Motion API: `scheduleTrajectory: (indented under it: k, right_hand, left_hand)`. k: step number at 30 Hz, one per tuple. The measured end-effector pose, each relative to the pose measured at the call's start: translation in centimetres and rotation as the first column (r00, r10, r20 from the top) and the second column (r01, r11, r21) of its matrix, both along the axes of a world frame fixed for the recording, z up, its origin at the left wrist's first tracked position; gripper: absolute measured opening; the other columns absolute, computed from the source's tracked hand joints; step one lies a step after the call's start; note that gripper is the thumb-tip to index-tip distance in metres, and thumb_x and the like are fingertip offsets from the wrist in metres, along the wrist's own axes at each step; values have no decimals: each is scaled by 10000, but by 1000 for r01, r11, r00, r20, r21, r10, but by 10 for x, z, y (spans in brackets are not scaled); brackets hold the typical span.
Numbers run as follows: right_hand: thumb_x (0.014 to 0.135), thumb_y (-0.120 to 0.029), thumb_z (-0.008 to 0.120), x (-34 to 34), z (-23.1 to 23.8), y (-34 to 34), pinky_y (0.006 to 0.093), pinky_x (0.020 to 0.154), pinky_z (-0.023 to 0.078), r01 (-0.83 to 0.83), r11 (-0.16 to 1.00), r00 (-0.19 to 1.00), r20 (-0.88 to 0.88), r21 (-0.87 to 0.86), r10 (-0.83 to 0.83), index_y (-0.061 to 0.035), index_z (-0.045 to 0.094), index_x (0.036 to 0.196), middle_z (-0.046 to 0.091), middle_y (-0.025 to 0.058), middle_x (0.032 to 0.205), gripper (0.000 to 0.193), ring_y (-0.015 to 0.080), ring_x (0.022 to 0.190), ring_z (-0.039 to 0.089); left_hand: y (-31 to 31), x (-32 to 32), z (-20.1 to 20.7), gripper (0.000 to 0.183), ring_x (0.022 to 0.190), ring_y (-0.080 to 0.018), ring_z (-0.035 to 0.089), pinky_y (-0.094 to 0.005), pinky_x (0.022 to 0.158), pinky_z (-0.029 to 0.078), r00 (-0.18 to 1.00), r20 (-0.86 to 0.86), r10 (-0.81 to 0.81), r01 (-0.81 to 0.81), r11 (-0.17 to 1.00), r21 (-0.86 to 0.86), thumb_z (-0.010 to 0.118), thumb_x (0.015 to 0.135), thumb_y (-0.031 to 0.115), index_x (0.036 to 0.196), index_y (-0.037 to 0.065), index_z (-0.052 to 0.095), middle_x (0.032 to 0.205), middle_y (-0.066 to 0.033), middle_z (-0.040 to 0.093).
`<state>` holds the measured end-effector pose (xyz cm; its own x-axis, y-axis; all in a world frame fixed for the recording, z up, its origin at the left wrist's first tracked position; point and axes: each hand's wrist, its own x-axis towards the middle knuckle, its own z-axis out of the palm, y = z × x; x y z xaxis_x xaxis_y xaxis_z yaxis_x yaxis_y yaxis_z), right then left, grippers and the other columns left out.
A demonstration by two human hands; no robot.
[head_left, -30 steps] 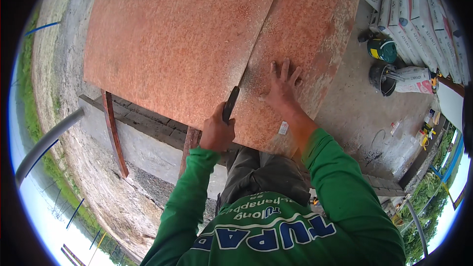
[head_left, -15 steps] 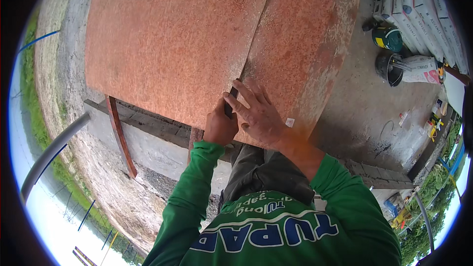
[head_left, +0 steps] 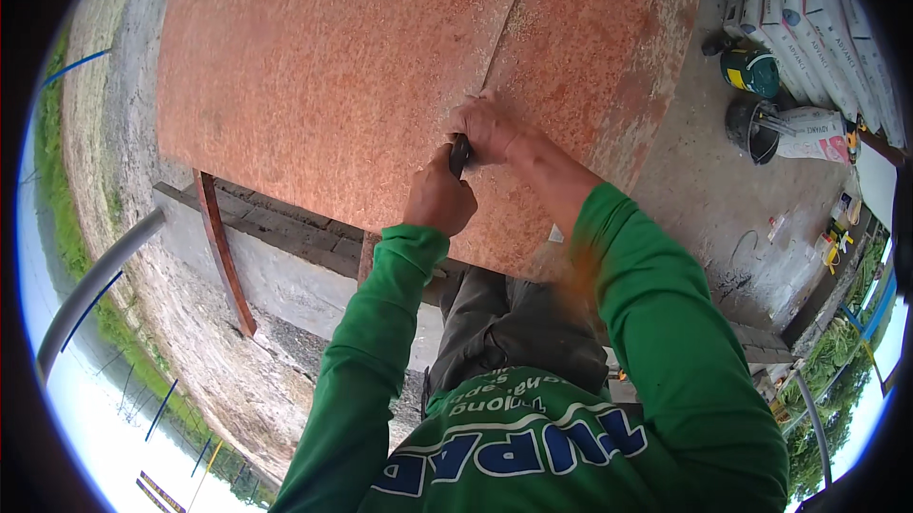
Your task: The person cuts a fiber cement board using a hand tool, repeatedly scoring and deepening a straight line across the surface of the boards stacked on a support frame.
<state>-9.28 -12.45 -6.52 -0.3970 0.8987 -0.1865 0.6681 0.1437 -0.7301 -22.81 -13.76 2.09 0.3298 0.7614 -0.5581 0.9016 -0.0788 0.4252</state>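
Note:
A large reddish plywood sheet [head_left: 314,85] lies in front of me, with a narrow slit [head_left: 509,19] between it and the plywood strip [head_left: 590,66] on its right. Pale wood shavings are scattered along this seam. My left hand [head_left: 442,197] is closed round the near end of a black narrow hand tool [head_left: 460,154]. At the tool's far end my right hand [head_left: 490,131] curls its fingers over it, pressed down at the seam. The tool's working edge is hidden beneath my hands, so its exact kind cannot be made out.
A concrete block ledge [head_left: 285,228] runs under the sheet's near edge, with a reddish wooden brace [head_left: 222,256] leaning on it. At the right are a dark green pail [head_left: 749,73], a black bucket [head_left: 747,133] and stacked white sacks [head_left: 789,38]. A grey pipe [head_left: 100,285] stands left.
Both hands have slid forward along the seam with the tool. My right hand's fingers, stretched out before, are now curled over its far end.

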Motion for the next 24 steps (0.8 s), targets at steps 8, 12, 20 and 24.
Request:
scheduleTrajectory:
  k: [8, 12, 20, 24]
  right_hand:
    - [682, -198, 561, -117, 130, -119, 312, 771, 375, 28, 921, 961, -263, 389, 82, -162, 528, 603, 496, -39, 620, 93, 142, 716, 521]
    - [662, -218, 591, -91, 89, -93, 315, 753, 366, 84, 929, 944, -328, 361, 42, -184, 522, 621, 496, -49, 621, 87, 145, 717, 511]
    - [472, -306, 764, -31, 38, -42, 408, 792, 353, -110, 989, 990, -77, 99, 118, -206, 599, 746, 602, -43, 771, 335, 203, 870, 536]
    - [701, -190, 549, -114, 120, -125, 391, 785, 341, -9, 948, 976, -204, 318, 78, -175, 531, 647, 502, -31, 657, 59, 160, 784, 497]
  left_hand:
    - [-112, -98, 140, 391, 626, -440, 586, -499, 536, 476, 999, -33, 15, -17, 997, -71, 559, 770, 96, 1140, 31, 450, 645, -258, 579]
    - [-86, -83, 96, 364, 588, -437, 572, -518, 517, 446, 1000, -3, 6, -6, 997, -73, 535, 785, 70, 1133, 3, 453, 656, -253, 581]
    - [-43, -33, 20, 299, 687, -466, 564, -533, 601, 438, 991, 125, 46, -44, 999, -22, 536, 761, 65, 1043, -5, 467, 702, -289, 572]
    - [-120, -101, 127, 293, 642, -443, 582, -503, 545, 464, 990, -4, 141, -140, 979, -149, 547, 778, 58, 1061, 22, 481, 666, -263, 578]
